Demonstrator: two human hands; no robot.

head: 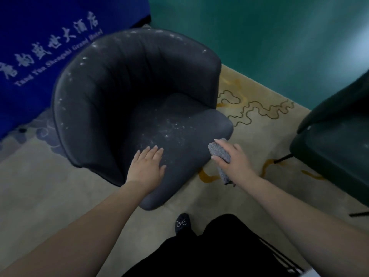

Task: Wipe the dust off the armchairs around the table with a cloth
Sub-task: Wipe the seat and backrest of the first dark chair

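Note:
A dark grey armchair (127, 92) stands in front of me, with white dust specks on its seat and along the top of its curved back. My left hand (146, 166) lies flat on the front of the seat cushion, fingers spread, holding nothing. My right hand (231, 156) is shut on a grey cloth (219, 151) at the seat's right front corner. A tail of the cloth hangs down below the hand.
A blue tablecloth (40, 56) with white lettering hangs at the back left. A second dark green armchair (335, 148) stands at the right on thin black legs. Beige patterned carpet (259, 116) covers the floor, and a teal wall rises behind. My shoe (182, 222) is near the seat's front.

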